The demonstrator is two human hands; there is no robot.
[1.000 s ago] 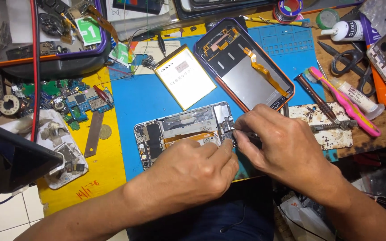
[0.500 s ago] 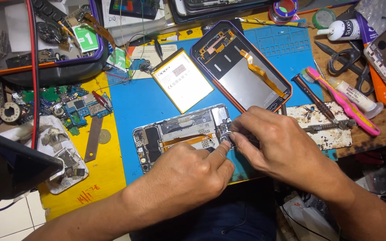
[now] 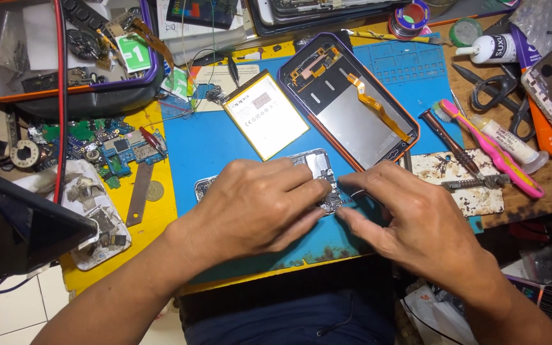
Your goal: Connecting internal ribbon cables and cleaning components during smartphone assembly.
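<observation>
Blue matting (image 3: pixel 225 147) is covering the table where an opened phone frame (image 3: pixel 317 167) is lying, mostly under the left hand (image 3: pixel 257 204), which is pressing flat on it with fingers together. The right hand (image 3: pixel 410 223), at three o'clock of the frame, is pinching its fingertips at the frame's edge; what they are gripping cannot be told. A yellow battery (image 3: pixel 265 115) is lying at twelve o'clock.

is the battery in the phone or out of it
Out. The yellow-edged battery lies flat on the blue mat, apart from the phone frame under the left hand.
</observation>
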